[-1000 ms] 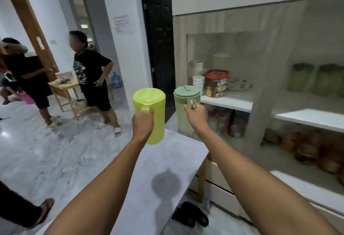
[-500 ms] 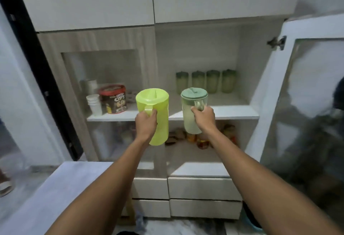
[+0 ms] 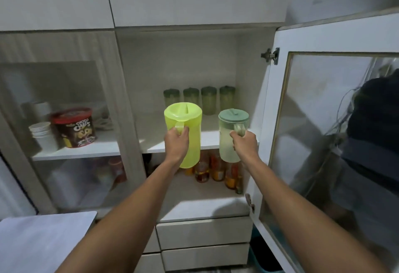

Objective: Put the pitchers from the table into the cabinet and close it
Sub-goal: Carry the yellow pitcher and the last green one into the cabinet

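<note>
Open cabinet [image 3: 248, 63] | left hand [image 3: 176, 141] grips yellow pitcher [image 3: 190, 143] | right hand [image 3: 245, 145] grips green pitcher [image 3: 226, 143]

White drawers [image 3: 204, 232], grey table [image 3: 43, 240], dim light

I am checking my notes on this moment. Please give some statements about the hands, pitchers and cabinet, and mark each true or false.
1. The left hand holds the yellow-green pitcher by its handle. True.
2. The pale green pitcher stands on the shelf. False: the right hand holds it in the air.
3. The cabinet door is shut. False: it is swung open.
4. Four green tumblers stand at the shelf's back. True.
</note>
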